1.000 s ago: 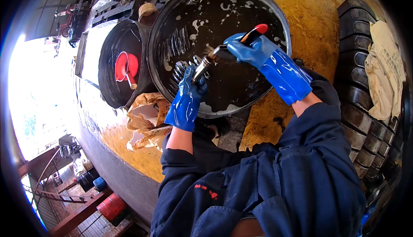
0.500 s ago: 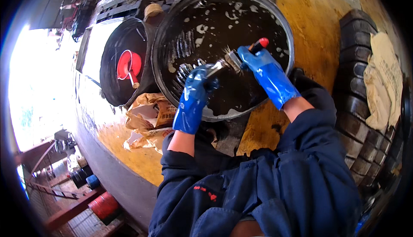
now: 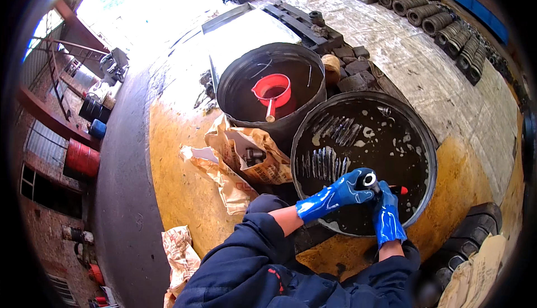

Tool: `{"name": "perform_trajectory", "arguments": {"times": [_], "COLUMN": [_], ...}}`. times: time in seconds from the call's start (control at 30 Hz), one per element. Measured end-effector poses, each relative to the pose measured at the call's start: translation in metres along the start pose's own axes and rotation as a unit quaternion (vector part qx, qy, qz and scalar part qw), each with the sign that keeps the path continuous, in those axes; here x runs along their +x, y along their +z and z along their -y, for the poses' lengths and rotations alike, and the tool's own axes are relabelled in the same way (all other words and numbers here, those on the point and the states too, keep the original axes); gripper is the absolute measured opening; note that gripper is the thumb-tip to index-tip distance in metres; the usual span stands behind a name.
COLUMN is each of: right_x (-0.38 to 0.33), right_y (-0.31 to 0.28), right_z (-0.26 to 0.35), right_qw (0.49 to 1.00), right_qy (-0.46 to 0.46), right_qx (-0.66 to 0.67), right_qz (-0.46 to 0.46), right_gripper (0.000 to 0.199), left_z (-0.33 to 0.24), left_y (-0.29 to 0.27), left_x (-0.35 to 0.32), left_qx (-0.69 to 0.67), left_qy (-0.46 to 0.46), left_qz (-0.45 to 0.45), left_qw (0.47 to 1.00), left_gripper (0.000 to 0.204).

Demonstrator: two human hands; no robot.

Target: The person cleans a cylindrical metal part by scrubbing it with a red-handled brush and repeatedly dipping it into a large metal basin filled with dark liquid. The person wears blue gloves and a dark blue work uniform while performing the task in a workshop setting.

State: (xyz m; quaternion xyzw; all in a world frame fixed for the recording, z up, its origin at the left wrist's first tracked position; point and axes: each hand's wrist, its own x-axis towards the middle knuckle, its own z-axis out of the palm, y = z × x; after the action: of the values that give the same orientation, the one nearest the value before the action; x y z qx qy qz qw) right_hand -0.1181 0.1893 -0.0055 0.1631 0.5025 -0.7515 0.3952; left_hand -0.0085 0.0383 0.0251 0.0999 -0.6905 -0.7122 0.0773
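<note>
Both my hands wear blue rubber gloves and are close together over the near right part of a wide round black tub (image 3: 431, 169) of dark liquid. My left hand (image 3: 349, 189) is closed around a hollow metal cylinder (image 3: 369, 180), its round open end turned up. My right hand (image 3: 387, 214) is closed on a brush, whose red handle tip (image 3: 404, 190) sticks out to the right; the bristles are hidden by the hands and the cylinder. Two rows of slim shiny metal pieces (image 3: 321, 163) lie in the tub's left side, and pale foam patches float around them.
Beyond to the left stands a second black tub (image 3: 235, 119) holding a red dipper (image 3: 277, 87). An opened brown paper bag (image 3: 229, 182) with dark metal parts sits beside it. Tyre-like black stacks (image 3: 472, 229) are at the near right, metal coils (image 3: 425, 14) at the far right.
The view has swung left, bringing the paper bag and second tub further in. My hands have drawn together, and the cylinder's open end now faces up. The bristles, visible before, are hidden.
</note>
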Motion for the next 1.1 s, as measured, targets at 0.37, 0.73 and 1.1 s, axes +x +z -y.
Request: {"name": "perform_trajectory", "arguments": {"times": [0.37, 0.73, 1.1], "right_x": [0.032, 0.030, -0.013], "right_y": [-0.022, -0.047, -0.005], "right_z": [-0.039, 0.015, 0.033], "right_qw": [0.991, 0.818, 0.959], "right_qy": [-0.047, -0.116, -0.186], "right_qx": [-0.127, -0.554, -0.125], "right_qz": [-0.014, -0.102, 0.176], "right_gripper": [0.031, 0.053, 0.034], "left_z": [0.039, 0.003, 0.014], "left_y": [0.024, -0.036, -0.031], "left_x": [0.019, 0.024, 0.018], "left_qx": [-0.169, 0.269, 0.482], "left_qy": [-0.073, 0.005, -0.110], "left_qz": [-0.060, -0.033, 0.032], "left_qw": [0.981, 0.963, 0.869], "left_gripper": [0.036, 0.007, 0.039]}}
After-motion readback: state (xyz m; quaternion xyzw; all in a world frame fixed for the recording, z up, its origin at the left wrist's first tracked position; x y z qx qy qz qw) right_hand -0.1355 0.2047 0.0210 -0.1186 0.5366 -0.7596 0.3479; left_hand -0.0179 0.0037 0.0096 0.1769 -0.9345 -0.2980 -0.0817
